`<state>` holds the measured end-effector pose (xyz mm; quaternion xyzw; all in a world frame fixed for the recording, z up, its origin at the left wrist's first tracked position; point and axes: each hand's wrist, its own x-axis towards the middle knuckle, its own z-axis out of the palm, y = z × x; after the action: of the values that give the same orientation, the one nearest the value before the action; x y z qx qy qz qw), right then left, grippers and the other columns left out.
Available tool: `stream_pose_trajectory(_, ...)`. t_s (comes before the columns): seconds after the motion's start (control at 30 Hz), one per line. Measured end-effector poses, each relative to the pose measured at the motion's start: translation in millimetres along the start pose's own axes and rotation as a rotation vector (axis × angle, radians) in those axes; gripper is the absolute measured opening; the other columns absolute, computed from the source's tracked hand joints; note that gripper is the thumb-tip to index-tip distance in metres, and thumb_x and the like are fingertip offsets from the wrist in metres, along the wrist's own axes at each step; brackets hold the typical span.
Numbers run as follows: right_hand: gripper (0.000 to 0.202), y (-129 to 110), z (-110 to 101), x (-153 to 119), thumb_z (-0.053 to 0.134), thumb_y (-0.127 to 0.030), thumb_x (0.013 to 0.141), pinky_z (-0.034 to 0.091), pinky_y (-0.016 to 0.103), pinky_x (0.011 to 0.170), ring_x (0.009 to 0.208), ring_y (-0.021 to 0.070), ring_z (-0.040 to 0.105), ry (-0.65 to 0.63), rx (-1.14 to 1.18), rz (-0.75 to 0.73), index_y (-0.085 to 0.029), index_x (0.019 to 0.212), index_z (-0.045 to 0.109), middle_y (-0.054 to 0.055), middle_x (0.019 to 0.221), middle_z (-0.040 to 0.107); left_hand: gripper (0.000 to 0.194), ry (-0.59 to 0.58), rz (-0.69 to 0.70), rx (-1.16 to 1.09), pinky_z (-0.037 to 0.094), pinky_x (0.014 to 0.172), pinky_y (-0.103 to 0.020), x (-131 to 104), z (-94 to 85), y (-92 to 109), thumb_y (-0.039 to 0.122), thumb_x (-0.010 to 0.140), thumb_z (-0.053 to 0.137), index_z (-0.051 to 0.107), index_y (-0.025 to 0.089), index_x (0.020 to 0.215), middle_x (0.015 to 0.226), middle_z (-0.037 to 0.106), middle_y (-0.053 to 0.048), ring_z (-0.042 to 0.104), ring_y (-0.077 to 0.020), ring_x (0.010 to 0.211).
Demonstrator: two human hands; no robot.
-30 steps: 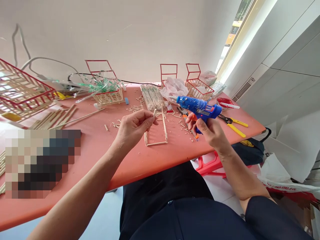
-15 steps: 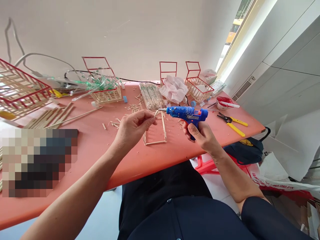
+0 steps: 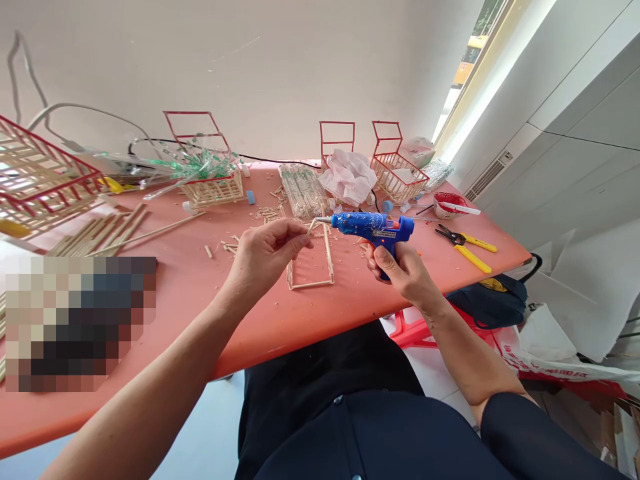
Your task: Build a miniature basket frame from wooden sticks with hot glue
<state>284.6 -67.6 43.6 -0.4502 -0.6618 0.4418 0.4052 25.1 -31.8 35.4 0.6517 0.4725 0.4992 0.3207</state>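
Between the thumb and fingers of my left hand [image 3: 273,250] is pinched a short wooden stick [image 3: 311,227]. My right hand [image 3: 400,267] is wrapped round the handle of a blue glue gun [image 3: 367,227], which points left. Its metal nozzle [image 3: 323,220] is at the upper end of the stick; whether they touch I cannot tell. Below and behind my left fingers, a rectangular frame of thin sticks [image 3: 313,285] lies flat on the orange table [image 3: 270,320]. My left hand covers part of that frame.
Small stick baskets with red trim [image 3: 400,177] line the wall. A bundle of wrapped sticks [image 3: 300,190] and crumpled white tissue [image 3: 349,177] are at the back. Yellow-handled pliers [image 3: 470,250] and a red-stained cup [image 3: 447,205] lie right. Longer sticks [image 3: 95,233] are left.
The glue gun has shifted very slightly left, its nozzle nearer the stick tip. My left hand holds the stick almost in the same place.
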Motion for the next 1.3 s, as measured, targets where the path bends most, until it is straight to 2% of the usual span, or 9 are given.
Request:
stream_pose_trajectory(0.53,0.061,8.0,-0.5,-0.3,0.06,-0.077,0.099,0.036,0.03,0.06,0.065,0.0127,0.048,-0.01,0.0,-0.045,-0.021,0.075,0.049,0.0,0.071,0.051,0.01,-0.01,0.064,0.002,0.045,0.057,-0.022,0.2,-1.0,-0.7,0.027,0.085,0.07,0.076,0.02,0.082,0.072,0.077,-0.002,0.057,-0.011,0.059)
stream_pose_trajectory(0.8,0.063,5.1,0.8,0.3,0.059,-0.079,0.098,0.035,0.03,0.059,0.064,0.0126,0.048,-0.006,-0.011,-0.041,-0.021,0.074,0.049,0.0,0.07,0.051,0.021,-0.042,0.081,0.08,0.037,0.056,-0.023,-0.2,-3.5,-2.4,0.034,0.091,0.067,0.078,0.02,0.081,0.068,0.071,0.0,0.049,-0.0103,0.058)
stream_pose_trajectory(1.3,0.062,7.3,1.1,0.5,0.057,-0.077,0.1,0.035,0.032,0.061,0.064,0.0132,0.047,-0.016,-0.015,-0.05,-0.022,0.073,0.049,0.0,0.069,0.05,0.021,-0.048,0.07,0.04,0.041,0.058,-0.024,-0.5,-2.2,-5.5,0.037,0.091,0.068,0.078,0.02,0.084,0.075,0.076,-0.002,0.051,-0.0116,0.06)
